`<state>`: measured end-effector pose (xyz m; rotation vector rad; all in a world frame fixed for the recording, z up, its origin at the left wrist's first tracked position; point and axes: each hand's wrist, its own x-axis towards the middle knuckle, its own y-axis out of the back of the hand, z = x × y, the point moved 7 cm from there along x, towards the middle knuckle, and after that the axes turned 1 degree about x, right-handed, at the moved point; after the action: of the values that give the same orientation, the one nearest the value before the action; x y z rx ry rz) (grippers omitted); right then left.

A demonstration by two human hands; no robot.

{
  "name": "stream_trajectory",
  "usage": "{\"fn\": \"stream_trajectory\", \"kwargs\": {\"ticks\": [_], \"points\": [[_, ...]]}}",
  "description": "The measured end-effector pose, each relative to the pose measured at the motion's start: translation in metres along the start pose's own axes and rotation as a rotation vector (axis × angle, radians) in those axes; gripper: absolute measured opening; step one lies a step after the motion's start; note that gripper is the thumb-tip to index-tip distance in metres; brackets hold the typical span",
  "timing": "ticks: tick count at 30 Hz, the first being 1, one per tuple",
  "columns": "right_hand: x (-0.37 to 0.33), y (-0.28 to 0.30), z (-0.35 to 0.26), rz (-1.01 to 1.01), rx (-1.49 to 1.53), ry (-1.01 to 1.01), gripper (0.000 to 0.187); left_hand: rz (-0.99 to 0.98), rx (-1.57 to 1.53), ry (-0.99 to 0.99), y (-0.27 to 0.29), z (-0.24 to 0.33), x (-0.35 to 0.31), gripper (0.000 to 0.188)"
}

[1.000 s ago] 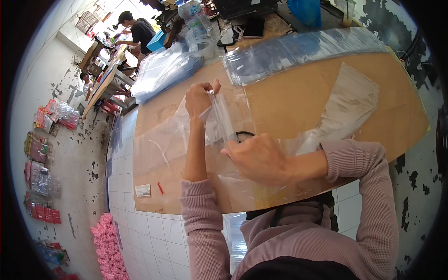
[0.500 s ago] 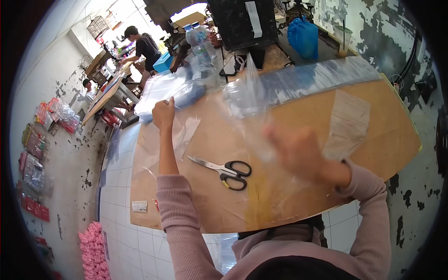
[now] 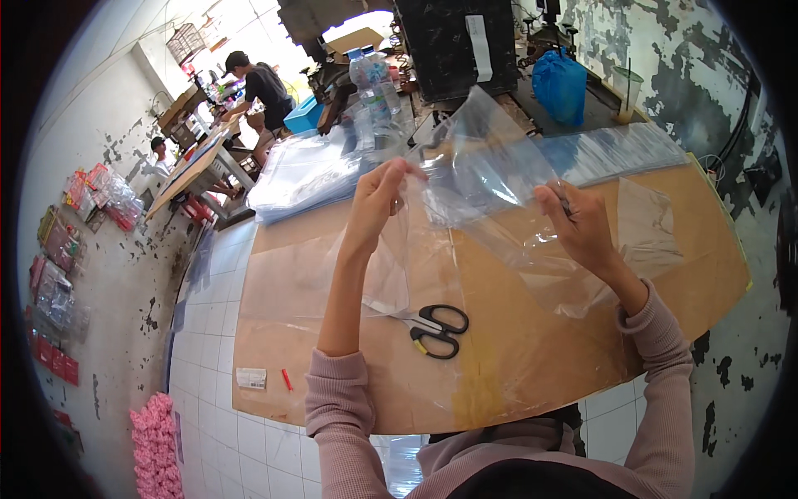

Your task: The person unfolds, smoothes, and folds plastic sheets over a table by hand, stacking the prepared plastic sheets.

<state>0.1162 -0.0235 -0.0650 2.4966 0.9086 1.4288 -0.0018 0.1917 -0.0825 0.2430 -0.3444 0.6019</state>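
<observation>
A clear plastic sheet (image 3: 490, 154) stretches, creased and shiny, between my two hands above the brown tabletop (image 3: 332, 382). My left hand (image 3: 379, 204) pinches its left side, with the fingers closed. On the right, my right hand (image 3: 582, 229) is closed round the other side, thumb on top, and part of the film hangs below it. Black-handled scissors (image 3: 440, 331) lie under my hands, blades partly covered by thin clear film (image 3: 299, 279). Another loose piece of clear film (image 3: 644, 224) rests to the right of my right hand.
Stacked clear sheets (image 3: 303, 179) lie at the far left, and a long plastic bundle (image 3: 619, 154) along the far edge. Beyond are water bottles (image 3: 370, 87), a black box (image 3: 453, 50) and a blue bag (image 3: 559, 87). A small red object (image 3: 287, 380) lies near left. A person (image 3: 264, 91) stands farther off.
My left hand has moved right and now pinches the sheet. My right hand, blurred before, has risen slightly right, and the sheet is spread between both hands. The view has shifted slightly.
</observation>
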Motion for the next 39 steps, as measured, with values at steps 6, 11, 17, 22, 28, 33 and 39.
{"fn": "stream_trajectory", "kwargs": {"ticks": [6,11,17,22,28,33,39], "points": [[0.011,0.020,0.041,0.035,-0.099,-0.054,0.028,-0.242,0.238,0.044,-0.009,-0.004,-0.023,0.034],[0.014,0.040,0.060,-0.073,-0.199,0.014,0.030,-0.446,0.224,0.064,-0.035,0.012,-0.057,0.035],[0.006,0.022,0.088,-0.168,-0.171,0.012,0.031,-0.446,-0.179,-0.182,-0.068,0.022,-0.093,0.038],[0.003,0.019,0.099,-0.235,-0.100,-0.015,0.027,-0.338,-0.582,0.129,-0.077,0.013,-0.106,0.040],[-0.010,0.142,0.165,0.150,-0.603,0.147,0.022,-0.658,-0.680,0.036,-0.049,0.055,-0.164,0.042],[-0.002,0.123,0.144,-0.091,-0.430,-0.121,0.023,-0.096,-0.039,0.105,0.005,0.035,-0.153,0.044],[0.004,0.021,0.068,-0.385,-0.172,0.044,0.031,-0.282,0.236,0.266,-0.034,0.001,-0.051,0.045]]}}
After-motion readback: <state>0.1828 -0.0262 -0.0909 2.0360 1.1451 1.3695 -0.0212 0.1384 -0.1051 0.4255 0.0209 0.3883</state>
